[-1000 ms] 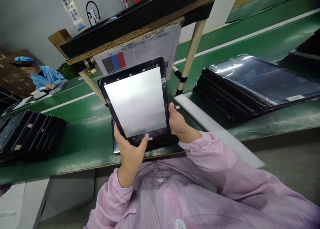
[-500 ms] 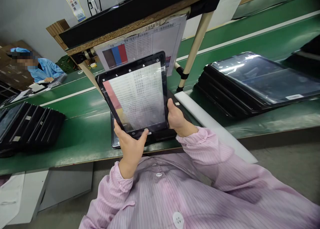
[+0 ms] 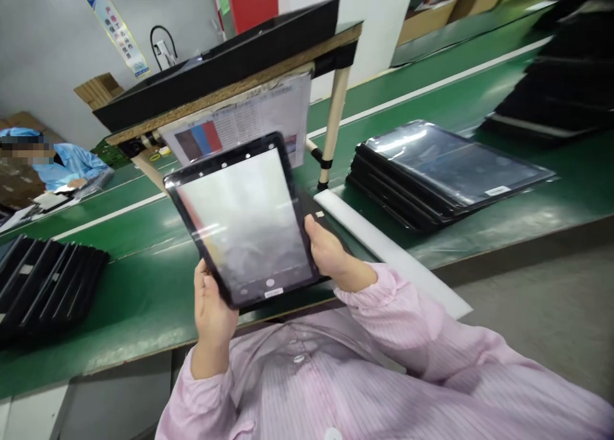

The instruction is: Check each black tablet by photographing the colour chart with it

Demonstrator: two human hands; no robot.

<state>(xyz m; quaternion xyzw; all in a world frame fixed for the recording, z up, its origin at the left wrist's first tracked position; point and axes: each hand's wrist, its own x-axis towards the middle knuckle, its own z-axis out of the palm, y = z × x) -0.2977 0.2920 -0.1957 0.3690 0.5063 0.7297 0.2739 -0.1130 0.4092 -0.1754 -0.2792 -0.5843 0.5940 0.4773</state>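
Note:
A black-framed tablet [image 3: 249, 219] is held up and tilted over the green bench, its lit screen showing a pale, blurred camera picture. My left hand [image 3: 214, 312] grips its lower left edge, the thumb at the side of the frame. On the lower right edge my right hand [image 3: 329, 248] is closed, its thumb along the frame. Behind the tablet a printed sheet [image 3: 240, 110] with colour blocks hangs under a shelf. A dark item [image 3: 320, 215] with a small white label lies partly hidden beneath the tablet and my right hand.
Stacked tablets [image 3: 451, 165] lie at the right, beside a white foam strip [image 3: 393, 254]. More black tablets [image 3: 52, 286] lean in a row at the left. A shelf [image 3: 230, 69] on pale posts stands ahead. A person in blue [image 3: 71, 165] sits at the far left.
The view has shifted, and the tablet is lower and further left in it. My left thumb has moved off the screen's bottom area to the left edge. The screen picture has become paler and blurrier.

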